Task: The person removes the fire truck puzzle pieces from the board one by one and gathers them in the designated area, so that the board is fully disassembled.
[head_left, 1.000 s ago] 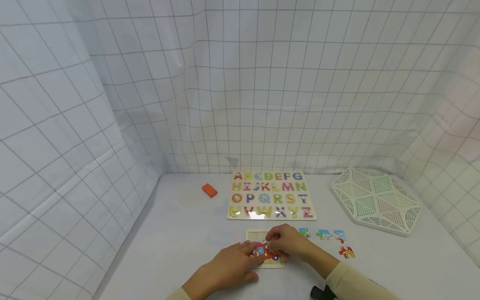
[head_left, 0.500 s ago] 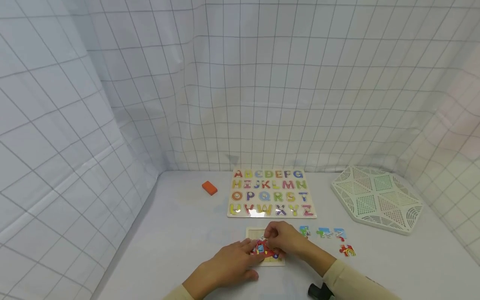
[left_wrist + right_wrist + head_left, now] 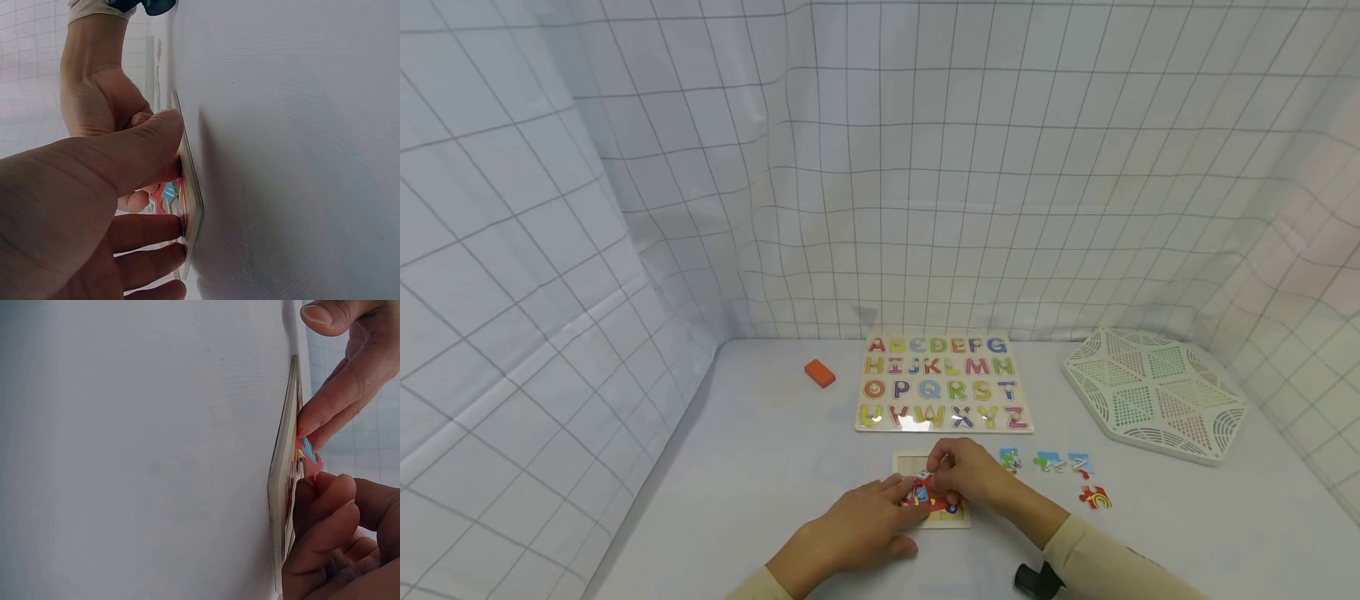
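Note:
In the head view, a small wooden jigsaw board with a red vehicle picture lies flat on the table. My left hand rests at its left side, fingers extended, with fingertips on the red pieces. At the board's right half, my right hand pinches a red jigsaw piece between thumb and fingers. The right wrist view shows this piece tilted up from the board, close to the left fingertips. Both hands hide much of the picture.
Several loose jigsaw pieces lie right of the board, including a red and yellow one. Behind stands an alphabet board. An orange block is back left, a white patterned hexagonal tray back right. Grid-patterned curtains enclose the table.
The red piece at my right fingertips has tilted up more, covering some of the picture behind it. My right hand has shifted slightly left; my left hand has stayed in place.

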### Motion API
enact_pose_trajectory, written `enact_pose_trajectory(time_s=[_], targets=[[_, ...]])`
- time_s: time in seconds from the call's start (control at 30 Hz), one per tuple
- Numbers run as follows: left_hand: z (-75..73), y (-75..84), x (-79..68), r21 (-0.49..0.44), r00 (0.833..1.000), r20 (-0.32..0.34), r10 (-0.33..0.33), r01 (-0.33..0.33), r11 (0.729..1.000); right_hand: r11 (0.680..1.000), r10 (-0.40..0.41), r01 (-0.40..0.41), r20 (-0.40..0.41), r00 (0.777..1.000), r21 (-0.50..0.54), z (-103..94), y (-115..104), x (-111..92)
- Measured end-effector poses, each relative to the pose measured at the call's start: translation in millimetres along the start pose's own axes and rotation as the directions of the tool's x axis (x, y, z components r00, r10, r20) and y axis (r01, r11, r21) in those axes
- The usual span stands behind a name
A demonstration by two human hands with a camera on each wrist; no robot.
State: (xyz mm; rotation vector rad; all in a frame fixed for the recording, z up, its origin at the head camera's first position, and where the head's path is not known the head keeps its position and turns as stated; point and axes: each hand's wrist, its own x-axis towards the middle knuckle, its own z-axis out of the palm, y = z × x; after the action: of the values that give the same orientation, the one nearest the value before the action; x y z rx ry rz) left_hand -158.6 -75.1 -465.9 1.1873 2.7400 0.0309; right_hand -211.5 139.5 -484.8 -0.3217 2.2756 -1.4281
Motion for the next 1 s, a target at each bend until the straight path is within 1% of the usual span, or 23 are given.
enact_pose_trajectory(time_s=[0.2,0.4,0.5,0.6,0.7,0.8,0.93,1.0], targets=[[1.0,-0.8,2.2,-0.002,1.0,0.007,-0.016,0.016,1.0,0.999,-0.002,0.003,-0.037,0.999,0.034,-7.4,4.3,-1.9],[0.3,-1.5,3.9,-0.017,1.0,0.021,-0.014,0.014,1.0,0.996,0.008,0.001,-0.1,0.995,0.091,-27.4,7.3,-17.0],[0.5,-1.6,4.4,-0.023,0.999,0.029,-0.016,0.017,1.0,0.993,0.026,-0.011,-0.129,0.991,0.114,-41.4,11.9,-27.6],[0.1,0.1,4.2,-0.05,0.998,0.054,-0.033,0.036,0.998,0.989,0.059,-0.038,-0.147,0.987,0.142,-57.0,19.9,-40.1],[-0.6,2.8,3.1,-0.07,0.996,0.071,-0.047,0.052,0.996,0.985,0.08,-0.056,-0.146,0.986,0.162,-74.1,29.5,-53.6],[-1.2,4.0,2.1,-0.064,0.997,0.065,-0.041,0.045,0.997,0.983,0.102,-0.074,-0.159,0.982,0.171,-93.2,39.0,-66.0],[-0.8,3.2,1.1,-0.051,0.998,0.059,-0.035,0.038,0.998,0.982,0.112,-0.077,-0.2,0.973,0.172,-118.8,51.6,-80.4],[-0.3,2.7,0.6,-0.05,0.998,0.059,-0.038,0.041,0.998,0.982,0.114,-0.077,-0.213,0.97,0.174,-128.5,57.6,-86.8]])
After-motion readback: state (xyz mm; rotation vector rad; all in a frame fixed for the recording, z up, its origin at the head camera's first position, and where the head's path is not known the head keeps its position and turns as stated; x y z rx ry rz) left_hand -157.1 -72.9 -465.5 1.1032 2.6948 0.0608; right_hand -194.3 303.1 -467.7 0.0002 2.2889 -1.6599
